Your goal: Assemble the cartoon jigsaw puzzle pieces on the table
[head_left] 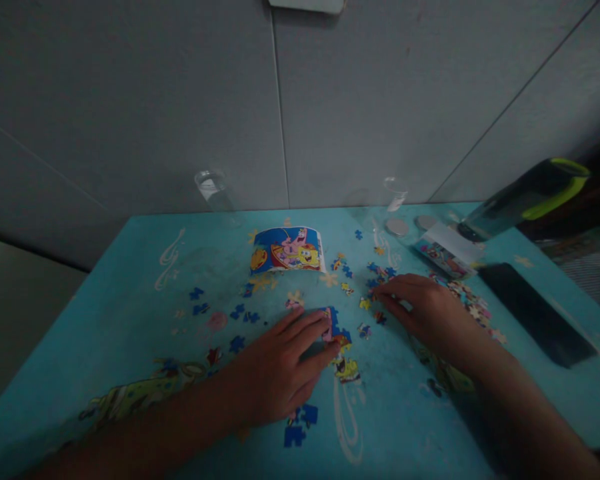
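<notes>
My left hand (285, 367) reaches over the table with its fingers apart. Its fingertips rest at the edge of a joined patch of jigsaw pieces (336, 323) in blue, pink and yellow. Just below that patch lies a yellow cartoon-face section (347, 369). My right hand (425, 307) is closed in a pinch among loose pieces to the right. A small dark puzzle piece (374, 293) shows at its fingertips, partly hidden by them. Around it lie a yellow piece (365, 303) and a blue mixed one (364, 331).
A curled picture sheet (290, 250) stands behind the pieces. Clear tubes (215, 190) stand near the wall. To the right are a heap of pieces (467, 300), a small card box (445, 253), a dark flat object (535, 313) and a bottle (525, 200). More blue pieces (295, 437) lie near me.
</notes>
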`<state>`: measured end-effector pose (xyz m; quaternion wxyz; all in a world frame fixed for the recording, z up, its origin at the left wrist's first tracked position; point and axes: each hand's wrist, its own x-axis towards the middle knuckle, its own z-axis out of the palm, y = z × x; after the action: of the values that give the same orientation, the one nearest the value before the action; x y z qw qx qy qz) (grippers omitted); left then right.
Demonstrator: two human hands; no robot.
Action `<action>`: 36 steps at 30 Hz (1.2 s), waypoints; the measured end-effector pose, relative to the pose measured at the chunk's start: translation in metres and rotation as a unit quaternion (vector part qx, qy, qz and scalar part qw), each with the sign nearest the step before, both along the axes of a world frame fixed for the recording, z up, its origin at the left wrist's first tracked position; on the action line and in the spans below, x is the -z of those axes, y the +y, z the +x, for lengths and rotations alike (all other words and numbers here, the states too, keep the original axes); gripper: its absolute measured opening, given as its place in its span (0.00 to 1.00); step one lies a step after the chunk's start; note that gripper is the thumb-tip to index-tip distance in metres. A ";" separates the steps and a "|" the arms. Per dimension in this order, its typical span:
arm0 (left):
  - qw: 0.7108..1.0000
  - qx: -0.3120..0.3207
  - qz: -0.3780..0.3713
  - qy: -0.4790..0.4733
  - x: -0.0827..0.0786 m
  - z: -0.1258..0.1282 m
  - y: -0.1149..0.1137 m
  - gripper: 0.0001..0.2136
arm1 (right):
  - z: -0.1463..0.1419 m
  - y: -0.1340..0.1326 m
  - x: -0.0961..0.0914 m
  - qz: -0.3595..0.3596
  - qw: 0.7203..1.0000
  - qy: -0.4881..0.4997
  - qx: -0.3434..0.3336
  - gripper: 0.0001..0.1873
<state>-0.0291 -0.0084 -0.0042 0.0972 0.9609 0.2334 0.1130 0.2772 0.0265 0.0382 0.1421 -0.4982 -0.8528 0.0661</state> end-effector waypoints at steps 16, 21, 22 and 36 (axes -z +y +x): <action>0.999 -0.002 0.032 -0.027 -0.001 -0.001 -0.001 0.31 | 0.001 -0.003 -0.012 -0.171 0.983 0.058 -0.039 0.09; 0.994 0.019 0.074 -0.078 0.001 -0.005 -0.002 0.25 | 0.017 0.014 -0.001 -0.005 0.987 0.011 0.158 0.13; 0.992 0.023 0.087 -0.086 0.002 -0.006 -0.003 0.24 | 0.019 0.016 -0.001 0.024 0.982 0.022 0.188 0.13; 0.973 0.075 0.179 -0.129 -0.007 -0.010 -0.006 0.15 | 0.025 0.018 -0.001 0.092 0.946 0.080 0.300 0.17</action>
<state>-0.0391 -0.0149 0.0025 -0.0387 0.9548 0.1226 0.2679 0.3020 0.0449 0.0395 0.2685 -0.7087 -0.6521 -0.0186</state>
